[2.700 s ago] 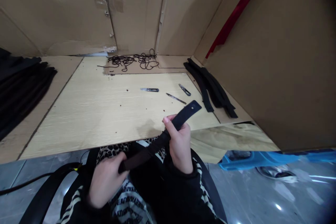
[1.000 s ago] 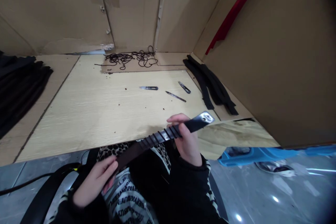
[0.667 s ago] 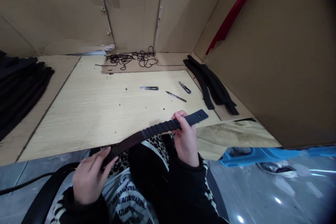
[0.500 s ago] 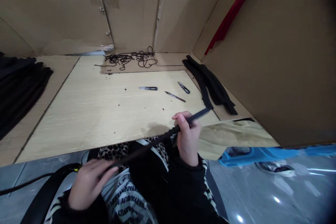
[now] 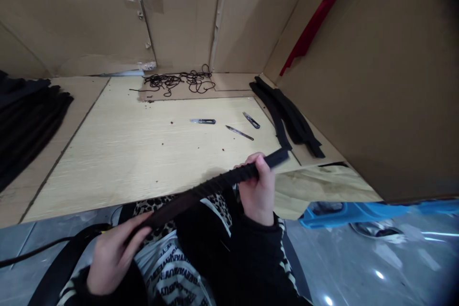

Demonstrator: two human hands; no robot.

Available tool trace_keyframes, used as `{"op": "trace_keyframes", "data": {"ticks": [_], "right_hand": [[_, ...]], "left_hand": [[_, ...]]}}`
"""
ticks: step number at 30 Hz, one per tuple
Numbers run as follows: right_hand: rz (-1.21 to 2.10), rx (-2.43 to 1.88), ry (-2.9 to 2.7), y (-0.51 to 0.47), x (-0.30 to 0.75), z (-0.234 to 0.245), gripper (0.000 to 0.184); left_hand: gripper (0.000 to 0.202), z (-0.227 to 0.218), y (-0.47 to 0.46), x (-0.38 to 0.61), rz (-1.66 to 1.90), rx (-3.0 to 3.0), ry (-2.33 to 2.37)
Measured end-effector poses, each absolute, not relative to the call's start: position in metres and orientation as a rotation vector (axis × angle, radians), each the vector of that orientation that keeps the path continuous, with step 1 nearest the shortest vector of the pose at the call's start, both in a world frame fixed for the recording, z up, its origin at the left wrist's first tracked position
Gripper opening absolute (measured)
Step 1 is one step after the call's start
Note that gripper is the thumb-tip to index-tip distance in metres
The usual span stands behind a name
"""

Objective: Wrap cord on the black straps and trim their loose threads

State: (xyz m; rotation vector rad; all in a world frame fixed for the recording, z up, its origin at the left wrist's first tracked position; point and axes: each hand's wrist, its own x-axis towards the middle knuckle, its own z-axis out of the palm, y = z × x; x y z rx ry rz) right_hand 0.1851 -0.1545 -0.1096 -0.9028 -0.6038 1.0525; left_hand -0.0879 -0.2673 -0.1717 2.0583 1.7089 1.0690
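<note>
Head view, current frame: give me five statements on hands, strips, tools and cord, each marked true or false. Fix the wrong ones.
1. The left hand and right hand hold one dark strip between them. True.
2. The tangled dark cord lies along the near edge of the tabletop. False: it lies at the back, by the cardboard wall.
3. Two pairs of thread snips lie on the tabletop, touched by neither hand. True.
4. The slim pointed tool is in the right hand. False: it lies on the tabletop near the snips.
5. Dark strips lie in both a left pile and a right pile. True.
</note>
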Motion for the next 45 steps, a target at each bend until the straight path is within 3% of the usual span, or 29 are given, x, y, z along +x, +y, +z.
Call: {"op": "trace_keyframes", "data": {"ticks": [3, 6, 11, 15, 18, 21, 25, 29, 35, 37, 40, 45], "right_hand": [[0.928, -0.906, -0.580, -0.153, 0.182, -0.110, 0.019], [0.946, -0.961, -0.507, -0.151, 0.182, -0.110, 0.012], [0.912, -0.987, -0.493, -0.150, 0.184, -0.112, 0.013], [0.890, -0.969, -0.545, -0.151, 0.185, -0.114, 0.025], [0.910, -0.954, -0.574, -0.152, 0.185, -0.112, 0.026], [0.977, -0.937, -0.522, -0.154, 0.185, -0.108, 0.023], [1.162, -0.914, -0.376, -0.155, 0.187, -0.107, 0.025], [1.146, -0.881, -0.465, -0.155, 0.189, -0.109, 0.029], [1.076, -0.900, -0.419, -0.154, 0.184, -0.107, 0.024], [1.077, -0.921, -0.389, -0.154, 0.183, -0.106, 0.024], [1.083, -0.946, -0.366, -0.156, 0.183, -0.106, 0.026], [1.043, -0.960, -0.545, -0.155, 0.186, -0.110, 0.027]], "left_hand": [[0.036, -0.165, -0.270, -0.079, 0.743, 1.568, 1.628], [0.046, -0.165, -0.270, -0.075, 0.833, 1.716, 1.687], [0.021, -0.166, -0.263, -0.082, 1.081, 2.517, 1.812], [0.015, -0.153, -0.261, -0.086, 0.968, 2.648, 1.626], [0.023, -0.144, -0.265, -0.085, 0.764, 2.479, 1.344], [0.034, -0.147, -0.269, -0.085, 0.789, 2.398, 1.360], [0.026, -0.156, -0.267, -0.089, 0.997, 2.493, 1.442], [0.017, -0.155, -0.265, -0.091, 1.025, 2.436, 1.518], [0.034, -0.161, -0.266, -0.084, 0.805, 2.200, 1.599], [0.038, -0.165, -0.266, -0.085, 0.873, 2.280, 1.633], [0.029, -0.166, -0.263, -0.089, 0.949, 2.508, 1.686], [0.027, -0.156, -0.260, -0.090, 0.849, 2.716, 1.579]]}}
